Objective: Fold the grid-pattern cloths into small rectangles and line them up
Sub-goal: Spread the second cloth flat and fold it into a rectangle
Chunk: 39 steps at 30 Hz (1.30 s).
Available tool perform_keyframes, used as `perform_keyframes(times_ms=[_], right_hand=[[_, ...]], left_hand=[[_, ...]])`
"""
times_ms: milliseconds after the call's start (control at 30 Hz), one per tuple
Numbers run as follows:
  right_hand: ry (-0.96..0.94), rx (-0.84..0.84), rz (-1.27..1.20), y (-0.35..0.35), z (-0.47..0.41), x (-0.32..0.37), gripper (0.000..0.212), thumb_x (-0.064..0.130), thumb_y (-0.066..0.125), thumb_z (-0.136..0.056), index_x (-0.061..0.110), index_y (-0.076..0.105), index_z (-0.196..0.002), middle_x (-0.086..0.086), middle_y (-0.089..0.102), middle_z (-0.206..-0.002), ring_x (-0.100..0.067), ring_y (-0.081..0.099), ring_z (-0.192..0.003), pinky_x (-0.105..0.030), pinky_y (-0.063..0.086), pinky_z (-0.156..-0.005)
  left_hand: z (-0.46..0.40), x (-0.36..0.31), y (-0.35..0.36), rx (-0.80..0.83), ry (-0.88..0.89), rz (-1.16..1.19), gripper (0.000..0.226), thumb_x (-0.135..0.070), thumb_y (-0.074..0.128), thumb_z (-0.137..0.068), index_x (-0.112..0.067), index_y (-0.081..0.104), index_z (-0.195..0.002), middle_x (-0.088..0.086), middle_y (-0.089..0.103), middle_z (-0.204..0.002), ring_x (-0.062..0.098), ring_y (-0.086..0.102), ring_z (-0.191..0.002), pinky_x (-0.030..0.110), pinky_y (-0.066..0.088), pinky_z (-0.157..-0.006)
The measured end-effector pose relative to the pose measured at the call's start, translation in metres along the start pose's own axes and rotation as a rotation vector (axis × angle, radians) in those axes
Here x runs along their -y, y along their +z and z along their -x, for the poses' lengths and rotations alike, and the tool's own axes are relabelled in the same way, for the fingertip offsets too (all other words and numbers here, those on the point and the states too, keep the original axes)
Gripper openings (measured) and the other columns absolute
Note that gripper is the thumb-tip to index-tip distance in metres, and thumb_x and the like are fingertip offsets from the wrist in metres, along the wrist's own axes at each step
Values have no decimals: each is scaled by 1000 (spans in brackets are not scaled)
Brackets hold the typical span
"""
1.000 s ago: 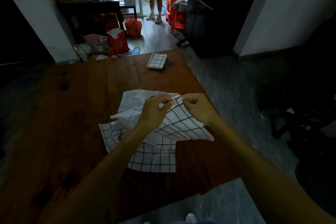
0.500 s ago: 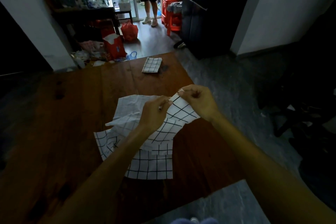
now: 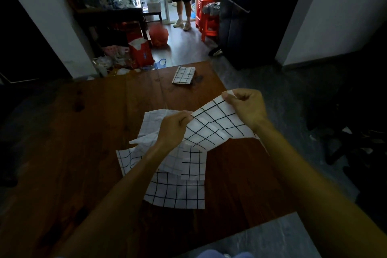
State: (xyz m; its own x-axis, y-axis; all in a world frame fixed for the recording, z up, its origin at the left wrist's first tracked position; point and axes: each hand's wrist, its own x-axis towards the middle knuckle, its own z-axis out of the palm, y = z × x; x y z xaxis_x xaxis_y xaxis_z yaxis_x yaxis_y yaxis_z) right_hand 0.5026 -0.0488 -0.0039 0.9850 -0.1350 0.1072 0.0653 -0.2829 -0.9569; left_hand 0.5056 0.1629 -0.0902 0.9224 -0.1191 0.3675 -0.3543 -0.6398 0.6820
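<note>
Wooden table [image 3: 88, 132]: both hands pinch lifted cloth [image 3: 217, 125]; folded cloth [image 3: 183, 75] far edge.

The table [image 3: 88, 132] is dark reddish wood with visible grain, knots and a faint sheen. The cloth [image 3: 217, 125] held above it is thin, matt white fabric with black grid lines, creased and limp, like the folded cloth [image 3: 183, 75] farther back. The floor [image 3: 261, 94] looks like grey, smooth stone or tile.
</note>
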Motion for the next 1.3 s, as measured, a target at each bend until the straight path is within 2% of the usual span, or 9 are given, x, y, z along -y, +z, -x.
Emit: perform_keyframes(times_ms=[233, 367, 500, 667, 800, 933, 1100, 1200, 1300], right_hand=[[-38, -111, -14, -5, -7, -2, 4, 23, 70, -85, 23, 73, -82, 8, 71, -78, -1, 68, -69, -16, 54, -61], [-75, -129, 44, -6, -7, -10, 11, 25, 70, -85, 17, 75, -91, 7, 73, -88, 0, 67, -79, -19, 54, -74], [-137, 57, 146, 7, 1, -16, 11, 21, 68, -87, 18, 76, -94, 15, 69, -91, 6, 64, -84, -13, 50, -78], [-316, 85, 175, 18, 11, -16, 10, 17, 68, -87, 16, 75, -93, 13, 69, -89, 6, 63, -84, -8, 45, -76], [-167, 63, 257, 9, 17, -31, 10, 30, 67, -87, 23, 69, -94, 10, 68, -85, -4, 63, -76, -24, 55, -67], [-96, 21, 289, -3, 21, -36, 6, 33, 68, -86, 27, 66, -86, 1, 64, -75, -10, 54, -63, -22, 46, -53], [-101, 4, 264, -3, 17, -27, 5, 30, 71, -84, 29, 66, -85, 7, 66, -80, -9, 62, -73, -26, 53, -63], [-110, -35, 153, -5, 18, -22, 10, 24, 73, -82, 26, 66, -89, 17, 62, -83, 7, 59, -74, -10, 48, -63], [-61, -69, -11, -9, 19, -23, 22, 17, 72, -83, 21, 65, -104, 14, 62, -93, 0, 62, -86, -15, 53, -71]], left_hand=[[5, 19, 2, 67, -111, -134, 30, -21, 50, -97, -20, 55, -67, -10, 50, -60, 6, 48, -58, 31, 44, -58], [8, 8, 1, 82, -120, -102, 14, -28, 54, -95, -20, 65, -97, 1, 68, -91, 10, 60, -81, 30, 47, -75], [-5, -31, 4, 27, 68, 77, 41, -34, 66, -85, -11, 62, -119, 5, 66, -115, 12, 61, -103, 30, 48, -88], [-22, -58, 3, 7, 116, 204, 12, -17, 63, -90, -10, 70, -98, -4, 69, -92, 4, 62, -81, 17, 49, -71], [-23, -50, -5, -96, -16, 237, 7, -14, 61, -91, -14, 68, -89, -10, 64, -83, -7, 59, -74, 11, 46, -69], [-21, -44, -12, -106, -82, 254, 5, -14, 62, -90, -15, 64, -86, -6, 62, -81, -9, 56, -71, 5, 42, -65], [-23, -47, -10, -97, -106, 260, 23, -20, 65, -88, -2, 59, -76, 8, 63, -73, 13, 58, -65, 25, 49, -62], [-23, -49, -14, -149, -135, 266, 24, -18, 63, -90, -5, 56, -70, 5, 58, -66, 1, 49, -59, 19, 44, -59], [-21, -44, -20, -176, -206, 328, 28, -16, 61, -91, -15, 51, -65, -3, 49, -61, -3, 46, -55, 13, 42, -58]])
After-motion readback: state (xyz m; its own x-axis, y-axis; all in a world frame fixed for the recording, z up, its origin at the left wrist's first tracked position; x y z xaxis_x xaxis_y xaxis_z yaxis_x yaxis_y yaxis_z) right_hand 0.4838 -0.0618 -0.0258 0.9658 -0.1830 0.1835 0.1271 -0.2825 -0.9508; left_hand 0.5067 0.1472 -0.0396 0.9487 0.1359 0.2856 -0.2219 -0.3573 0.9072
